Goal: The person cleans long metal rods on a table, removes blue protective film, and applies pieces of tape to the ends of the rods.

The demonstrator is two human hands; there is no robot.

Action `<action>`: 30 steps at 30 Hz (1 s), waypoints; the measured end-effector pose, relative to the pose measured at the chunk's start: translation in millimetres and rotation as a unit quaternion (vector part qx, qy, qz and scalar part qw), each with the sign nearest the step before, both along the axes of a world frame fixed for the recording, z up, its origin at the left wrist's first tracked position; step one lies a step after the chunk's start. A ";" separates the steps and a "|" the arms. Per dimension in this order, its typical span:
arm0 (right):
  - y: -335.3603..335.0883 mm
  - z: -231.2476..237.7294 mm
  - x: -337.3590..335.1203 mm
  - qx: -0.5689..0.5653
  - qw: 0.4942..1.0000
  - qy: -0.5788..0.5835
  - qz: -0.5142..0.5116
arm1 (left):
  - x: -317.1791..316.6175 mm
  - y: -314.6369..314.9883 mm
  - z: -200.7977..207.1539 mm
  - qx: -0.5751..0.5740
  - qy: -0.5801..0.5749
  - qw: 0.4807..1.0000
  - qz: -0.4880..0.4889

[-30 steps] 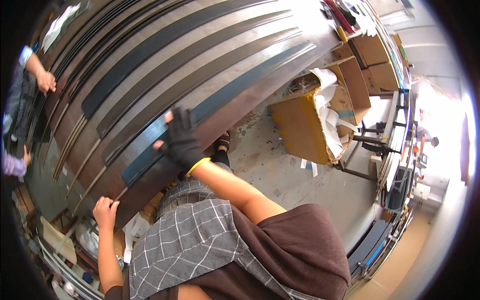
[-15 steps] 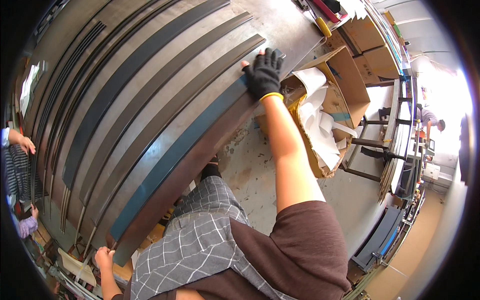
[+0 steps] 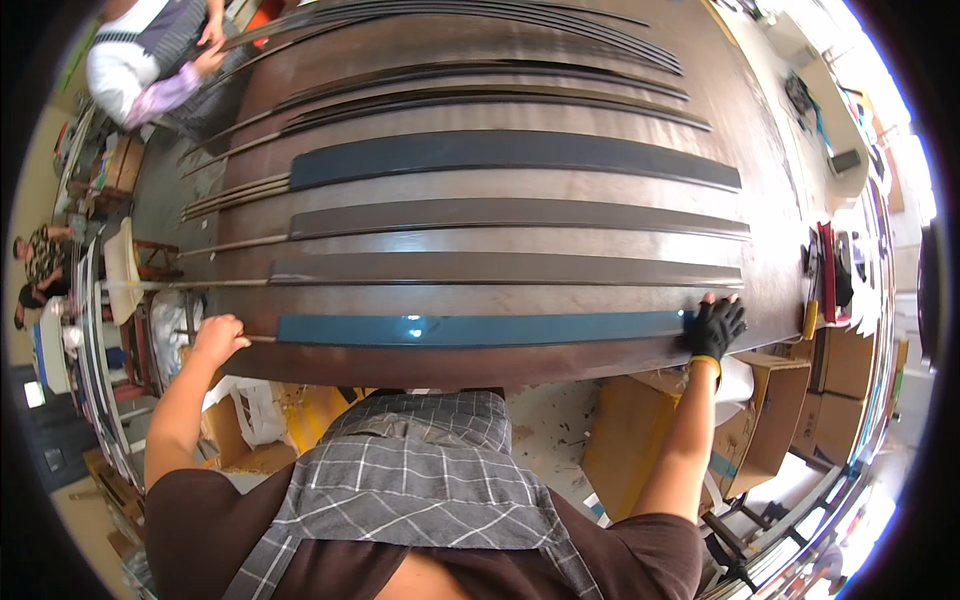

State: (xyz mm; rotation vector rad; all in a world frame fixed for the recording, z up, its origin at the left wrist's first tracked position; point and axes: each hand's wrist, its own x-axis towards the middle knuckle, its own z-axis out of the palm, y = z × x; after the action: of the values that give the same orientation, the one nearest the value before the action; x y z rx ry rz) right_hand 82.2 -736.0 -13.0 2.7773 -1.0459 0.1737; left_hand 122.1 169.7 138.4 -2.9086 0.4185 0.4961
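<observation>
The person's chest and a grey checked apron [image 3: 420,470] hide the floor just below the tabletop [image 3: 480,365] edge; cardboard boxes [image 3: 770,420] show only in part at the right; the long blue strip [image 3: 470,329] lies along the near edge, parallel to several darker strips [image 3: 510,268] further in; the bare left hand [image 3: 218,338] curls over the strip's left end, its fingertips hard to make out; the gloved right hand [image 3: 716,326] presses flat, fingers spread, on the right end; bare wood runs between strips.
</observation>
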 end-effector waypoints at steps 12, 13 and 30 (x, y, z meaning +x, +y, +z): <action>522.7 64.4 -33.6 0.194 0.820 -0.151 0.517 | -48.7 5.6 -46.6 -0.261 -0.151 0.953 -0.006; 569.3 62.6 -30.0 0.217 0.800 -0.167 0.534 | -45.9 14.1 -52.1 -0.282 -0.175 0.943 -0.014; 676.7 118.5 -5.1 0.357 0.834 0.024 0.419 | -58.7 29.3 -82.1 -0.380 -0.264 0.887 -0.014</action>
State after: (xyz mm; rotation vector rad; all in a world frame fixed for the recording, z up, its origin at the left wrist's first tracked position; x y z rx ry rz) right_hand 77.2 -59.3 105.5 3.6837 0.3052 -0.2440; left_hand 63.4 199.0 56.3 -3.5467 0.6798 -0.6218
